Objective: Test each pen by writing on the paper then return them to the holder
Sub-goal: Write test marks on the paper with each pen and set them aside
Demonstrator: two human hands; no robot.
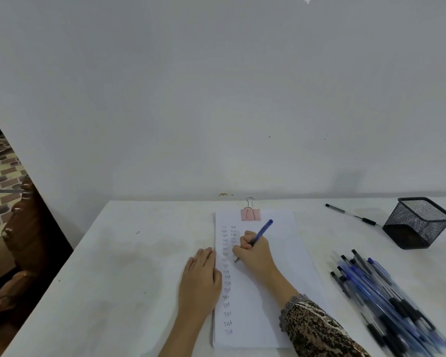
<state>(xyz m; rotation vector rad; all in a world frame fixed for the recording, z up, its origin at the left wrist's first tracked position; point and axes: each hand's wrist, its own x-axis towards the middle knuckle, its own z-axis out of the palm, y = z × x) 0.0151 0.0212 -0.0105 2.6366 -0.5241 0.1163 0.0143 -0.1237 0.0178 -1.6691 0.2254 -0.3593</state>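
A white sheet of paper [276,266] lies on the table, clipped at the top by a pink binder clip [250,214]. Two columns of the handwritten word "Test" run down its left side. My right hand [255,251] grips a blue pen [262,232] with its tip on the paper in the second column. My left hand [200,279] lies flat, fingers straight, on the paper's left edge. A black mesh holder [420,222] stands at the right, with no pens showing in it. A pile of several blue and black pens [381,297] lies in front of it.
One black-capped clear pen [352,215] lies alone on the table left of the holder. The white table [129,266] meets a plain white wall at the back. Dark wooden furniture [23,240] stands beyond the table's left edge.
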